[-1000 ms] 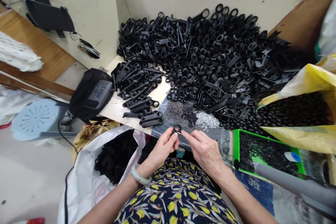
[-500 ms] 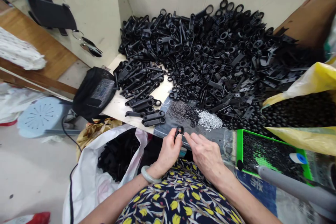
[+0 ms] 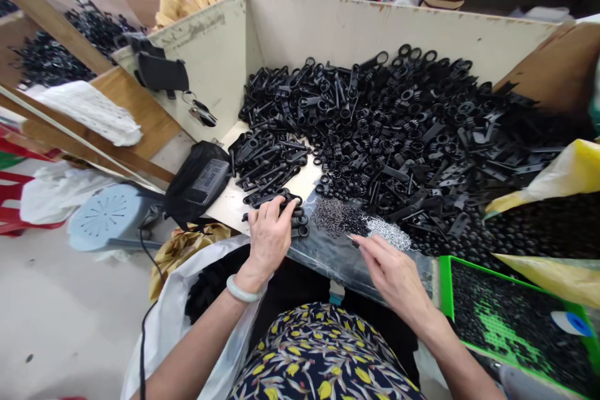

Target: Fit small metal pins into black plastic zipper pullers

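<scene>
My left hand (image 3: 269, 234), with a pale bangle at the wrist, reaches over the black handle-like parts (image 3: 300, 223) at the front of the board. Its fingers curl down onto them, and what they grip is partly hidden. My right hand (image 3: 391, 269) pinches a thin silvery pin (image 3: 350, 237) just in front of the small piles. Those piles are brownish bits (image 3: 329, 215), small black bits (image 3: 355, 221) and silvery pins (image 3: 388, 233). Behind my left hand lie more long black parts (image 3: 267, 159).
A large heap of black parts (image 3: 398, 119) fills the bin behind. At right stand a green tray (image 3: 445, 287) and a yellow-edged bag (image 3: 567, 169). A black pouch (image 3: 199, 181) and a white sack (image 3: 164, 325) are at left. People are beyond the bin wall.
My left hand has moved left onto the black parts, away from my right hand. My right hand has shifted right with fingers pinched. The view has tilted up and left.
</scene>
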`<state>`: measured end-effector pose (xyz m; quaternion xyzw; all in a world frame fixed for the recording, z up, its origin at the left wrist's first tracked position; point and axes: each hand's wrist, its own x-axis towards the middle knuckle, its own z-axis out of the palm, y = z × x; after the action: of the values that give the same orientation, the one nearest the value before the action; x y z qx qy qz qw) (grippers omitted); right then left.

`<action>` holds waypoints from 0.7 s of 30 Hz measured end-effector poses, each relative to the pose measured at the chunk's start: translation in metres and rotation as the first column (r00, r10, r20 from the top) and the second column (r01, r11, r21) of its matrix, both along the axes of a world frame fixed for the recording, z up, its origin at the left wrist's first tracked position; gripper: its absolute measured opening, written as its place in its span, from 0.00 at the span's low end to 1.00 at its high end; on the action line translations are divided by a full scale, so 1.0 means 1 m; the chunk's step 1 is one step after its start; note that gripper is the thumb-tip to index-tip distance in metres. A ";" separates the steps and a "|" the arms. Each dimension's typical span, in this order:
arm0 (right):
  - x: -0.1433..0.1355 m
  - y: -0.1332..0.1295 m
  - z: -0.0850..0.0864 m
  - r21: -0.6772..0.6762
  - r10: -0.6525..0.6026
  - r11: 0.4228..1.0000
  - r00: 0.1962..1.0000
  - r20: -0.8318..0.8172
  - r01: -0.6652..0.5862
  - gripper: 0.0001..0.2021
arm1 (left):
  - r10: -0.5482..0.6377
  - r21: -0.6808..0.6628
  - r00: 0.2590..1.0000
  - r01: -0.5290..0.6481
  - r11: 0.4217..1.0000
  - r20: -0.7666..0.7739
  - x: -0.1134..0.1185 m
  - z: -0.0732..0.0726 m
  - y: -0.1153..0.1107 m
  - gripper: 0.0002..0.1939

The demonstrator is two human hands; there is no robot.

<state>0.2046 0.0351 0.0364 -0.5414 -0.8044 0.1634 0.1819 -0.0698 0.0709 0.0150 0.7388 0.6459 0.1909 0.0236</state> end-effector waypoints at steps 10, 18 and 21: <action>0.004 0.042 -0.023 0.036 -0.167 0.985 0.983 -0.083 0.170 0.15 | 0.014 0.063 0.986 -0.004 0.998 -0.164 -0.011 0.025 0.075 0.18; 0.018 0.033 -0.028 -0.122 -0.307 0.947 0.950 -0.062 0.298 0.10 | -0.158 -0.177 0.915 0.097 0.979 -0.371 -0.007 0.017 0.160 0.10; 0.023 0.034 -0.035 -0.136 -0.312 0.944 0.948 -0.060 0.302 0.09 | -0.140 -0.153 0.928 0.092 0.984 -0.346 -0.008 0.019 0.157 0.10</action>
<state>0.2275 0.0688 0.0016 -0.6634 -0.6903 0.2048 0.2034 -0.0781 0.2277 0.0336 0.7948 0.6060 0.0086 -0.0327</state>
